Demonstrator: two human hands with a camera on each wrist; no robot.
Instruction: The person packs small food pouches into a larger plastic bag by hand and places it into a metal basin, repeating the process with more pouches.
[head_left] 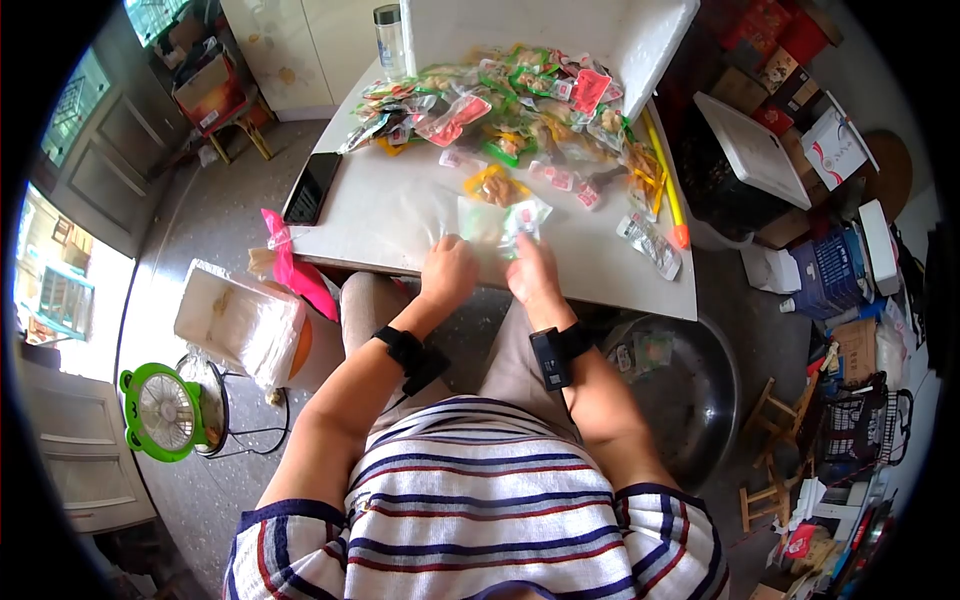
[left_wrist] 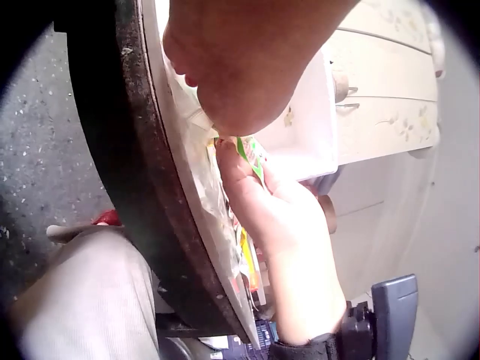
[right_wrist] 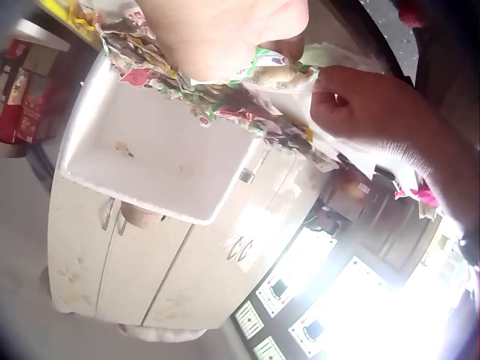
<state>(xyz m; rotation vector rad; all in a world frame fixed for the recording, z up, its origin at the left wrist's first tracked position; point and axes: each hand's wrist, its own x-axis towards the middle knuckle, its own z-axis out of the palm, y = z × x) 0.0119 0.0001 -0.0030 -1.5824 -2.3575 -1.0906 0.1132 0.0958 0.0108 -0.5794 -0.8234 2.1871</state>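
Observation:
At the table's near edge both hands work close together on see-through plastic. My left hand (head_left: 449, 270) has its fingers curled at the edge of a clear plastic bag (head_left: 430, 215), which is blurred in the head view. Just to the right, my right hand (head_left: 533, 268) pinches a small green-and-white food packet (head_left: 525, 216) between thumb and fingers. The left wrist view shows the packet's green edge (left_wrist: 257, 159) by the right thumb. A yellow-edged packet (head_left: 493, 186) lies just beyond the hands. Farther back is a heap of colourful snack packets (head_left: 510, 95).
A black phone (head_left: 312, 188) lies at the table's left side, and a clear bottle (head_left: 389, 42) stands behind. A white foam box (head_left: 540, 25) backs the heap. Along the right edge lies a yellow stick (head_left: 664, 170). A metal basin (head_left: 690, 400) sits below right.

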